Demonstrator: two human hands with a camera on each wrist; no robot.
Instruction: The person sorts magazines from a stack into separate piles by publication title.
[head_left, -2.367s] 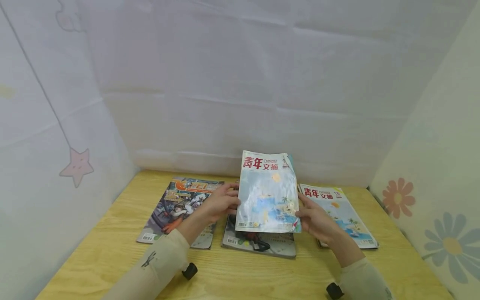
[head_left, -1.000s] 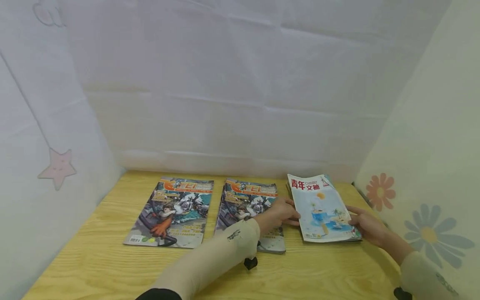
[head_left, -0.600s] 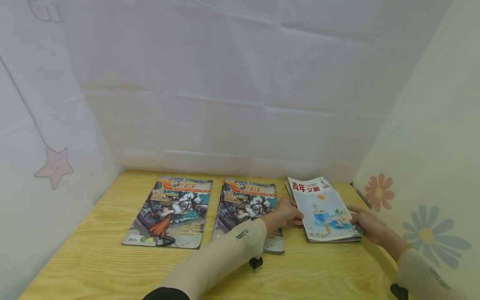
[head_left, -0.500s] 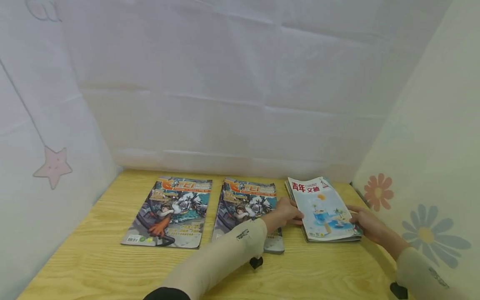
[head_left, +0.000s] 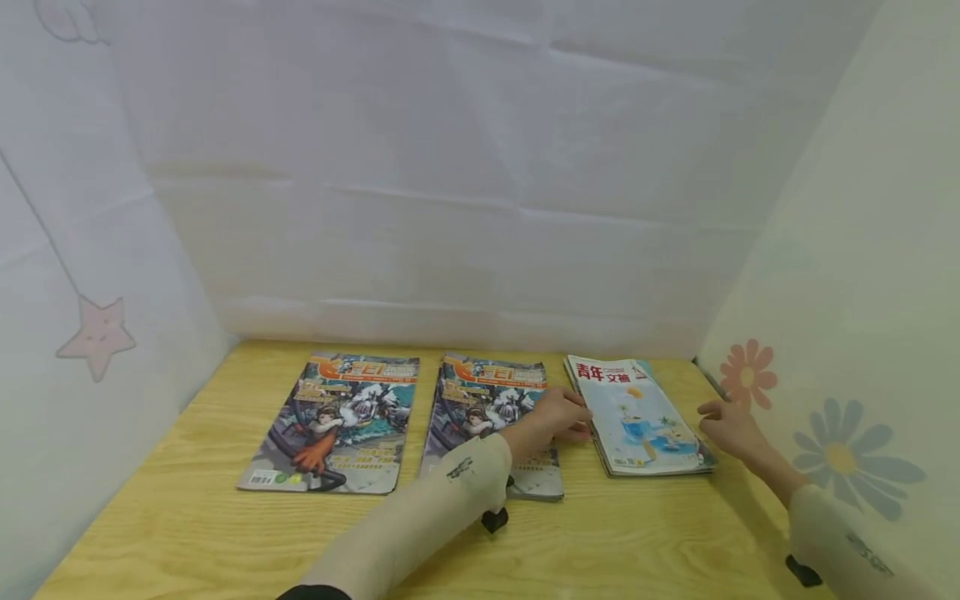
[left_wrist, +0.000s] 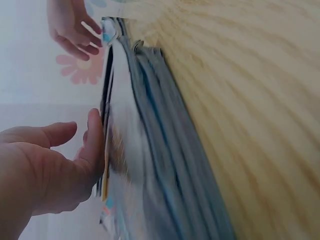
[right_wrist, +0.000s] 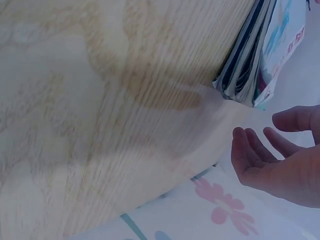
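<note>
A stack of magazines [head_left: 637, 417] with a pale blue beach cover and red title lies at the right of the table. My left hand [head_left: 553, 414] is at its left edge, over the right side of the middle magazine stack [head_left: 480, 396]; the left wrist view shows the thumb lifted apart from the fingers, with nothing gripped. My right hand [head_left: 731, 427] hovers just off the right edge of the beach-cover stack, fingers loosely bent and holding nothing, as the right wrist view also shows [right_wrist: 280, 155].
A magazine [head_left: 337, 425] with the same dark comic-style cover as the middle stack lies on the left of the wooden table [head_left: 225, 542]. A white cloth [head_left: 420, 250] hangs behind, and a flower-printed cloth [head_left: 862, 333] stands at the right.
The beach-cover magazine was carried from over the middle to the right stack and laid on it. Since half a second ago both hands have let go and drawn slightly away from its sides.
</note>
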